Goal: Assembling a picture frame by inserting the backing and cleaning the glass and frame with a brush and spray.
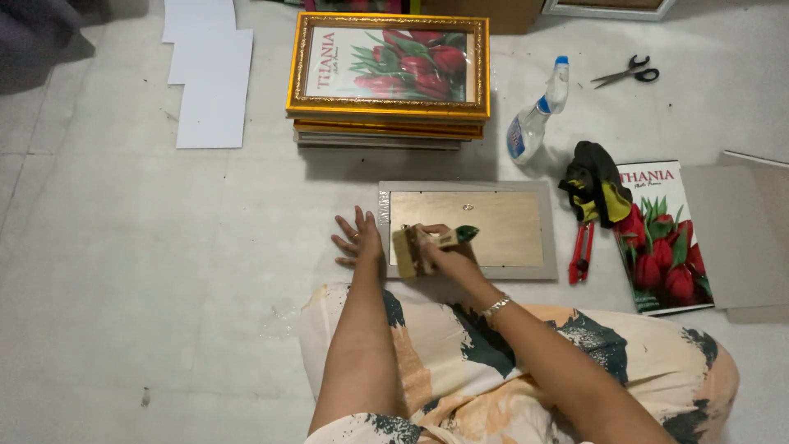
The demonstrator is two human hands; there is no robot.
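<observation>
Two hands work at one face-down picture frame (468,230) on the pale floor (123,247). Far left: white card sheets (209,78), lying flat and well apart from the work. Left hand (359,240): fingers spread wide and flat, palm down, holding nothing, pressed at the frame's left edge to steady it. Right hand (448,256): fingers closed around a wooden-handled tool (427,245) with a green tip, set on the left part of the brown backing board; what kind of tool it is cannot be told. Frame: grey border, back side up, just in front of the person's knees, long axis running left to right across the view, hanger fitting near the upper long edge, so its top points away from the person. Behind it: a stack of gilt frames (388,78) with a tulip print on top. Right: spray bottle (538,115) lying tilted, scissors (626,72), dark and yellow gloves (593,189) over a red-handled tool (582,251), a loose tulip print (666,238), grey board (740,238). Risks, as judged: the frame may slide rightwards if the flat hand eases its pressure; the tool may skid off the board and mark the border; the spread fingers lie just beside the tool's working end.
</observation>
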